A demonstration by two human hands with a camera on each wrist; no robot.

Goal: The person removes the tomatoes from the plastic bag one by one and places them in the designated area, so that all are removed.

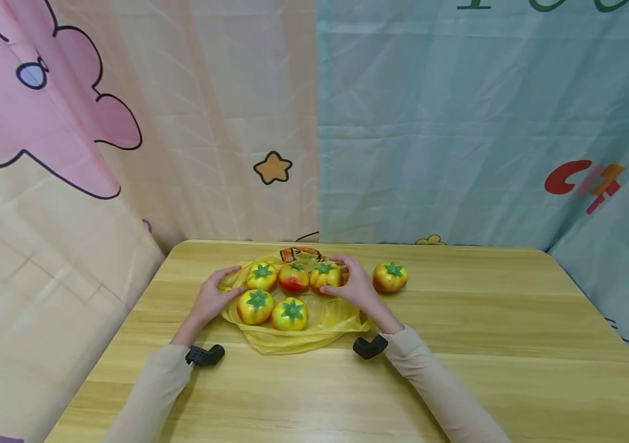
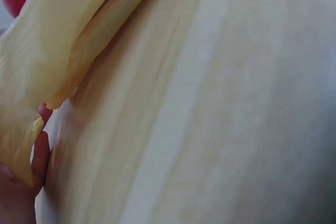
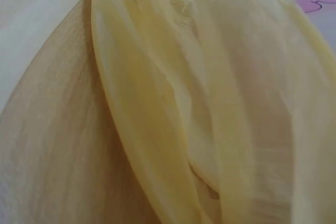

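One yellow bag [image 1: 330,315] stretches lengthwise between left hand [image 1: 212,300] and right hand [image 1: 356,285]; whether their curved fingers grip, I cannot tell. Five fruits [image 1: 256,307] lie within it, leafy tops up; a sixth fruit [image 1: 389,280] sits right of the right fingers.

Place: curtained-off tabletop set; home or studio, cannot tell
Curtains [image 1: 403,154]: hanging behind and at both sides, printed with a pink cartoon figure [image 1: 10,117] and orange star [image 1: 272,168]
Table [image 1: 492,307]: light wood-grain top, near the cloth
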